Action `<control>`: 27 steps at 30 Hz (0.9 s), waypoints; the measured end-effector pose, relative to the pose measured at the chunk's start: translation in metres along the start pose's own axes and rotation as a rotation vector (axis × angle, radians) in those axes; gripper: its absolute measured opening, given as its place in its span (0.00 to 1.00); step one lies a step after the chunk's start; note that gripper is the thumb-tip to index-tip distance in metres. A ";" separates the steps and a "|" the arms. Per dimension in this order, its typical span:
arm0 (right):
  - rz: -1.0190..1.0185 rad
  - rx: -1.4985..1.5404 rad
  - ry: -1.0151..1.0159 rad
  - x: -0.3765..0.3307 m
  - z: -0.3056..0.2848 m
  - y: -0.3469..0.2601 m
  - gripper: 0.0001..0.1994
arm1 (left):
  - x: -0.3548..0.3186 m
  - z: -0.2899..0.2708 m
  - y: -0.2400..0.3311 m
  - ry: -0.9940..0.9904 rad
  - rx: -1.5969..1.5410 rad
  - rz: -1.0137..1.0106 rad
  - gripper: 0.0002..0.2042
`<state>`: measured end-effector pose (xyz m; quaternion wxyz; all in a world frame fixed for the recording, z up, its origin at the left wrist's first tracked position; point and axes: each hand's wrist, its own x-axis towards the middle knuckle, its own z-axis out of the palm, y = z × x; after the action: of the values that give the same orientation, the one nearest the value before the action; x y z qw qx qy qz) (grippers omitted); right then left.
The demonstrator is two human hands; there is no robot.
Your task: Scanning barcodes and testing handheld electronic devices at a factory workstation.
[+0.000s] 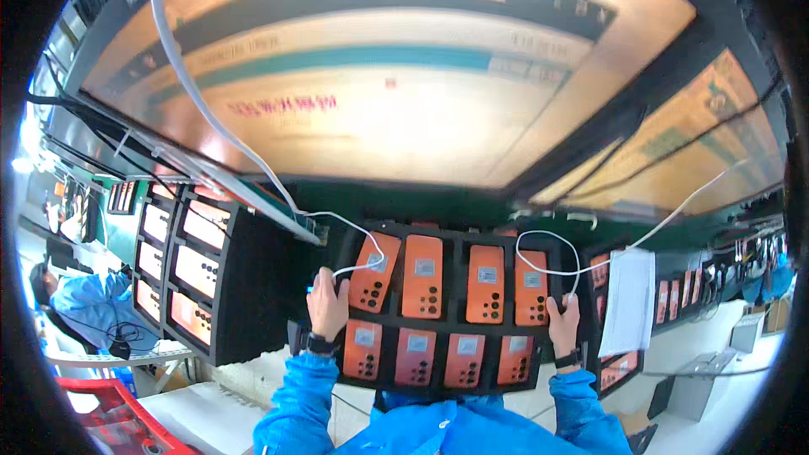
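A black tray (pixel 455 329) in front of me holds two rows of orange phones, backs up, each with dark camera lenses and a pale label. My left hand (pixel 329 303) is closed around the end of a white cable (pixel 337 219), beside the tilted phone (pixel 375 271) at the far left of the tray. Closed on a second white cable (pixel 539 271), my right hand (pixel 563 320) is at the tray's right edge, beside the rightmost far-row phone (pixel 531 288). Both cable tips are hidden by my fingers, so whether they are plugged in I cannot tell.
A large monitor (pixel 337 143) stands beyond the tray, with another screen (pixel 716 131) to its right. Left is a stacked black tray (pixel 240 286) of phones; right, a white paper sheet (pixel 628 303) over another phone tray. A red bin (pixel 114 413) and a blue-clothed person (pixel 97 307) are at left.
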<state>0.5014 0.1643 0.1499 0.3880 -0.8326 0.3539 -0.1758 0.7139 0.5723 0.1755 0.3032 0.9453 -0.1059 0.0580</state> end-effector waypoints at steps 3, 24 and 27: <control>0.015 -0.052 -0.114 0.080 0.030 0.001 0.19 | 0.069 0.041 -0.020 -0.096 0.087 0.005 0.13; 0.249 -0.216 0.065 -0.031 0.070 0.255 0.26 | -0.058 -0.014 0.038 -0.012 -1.024 -0.389 0.03; -0.141 -0.513 -0.176 -0.047 0.073 0.425 0.30 | -0.061 0.003 0.057 -0.180 -1.135 -0.439 0.04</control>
<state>0.3178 0.0455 -0.2249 0.1807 -0.9383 0.2928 -0.0339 0.6413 0.5353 0.1942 0.7539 0.6374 0.0516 -0.1510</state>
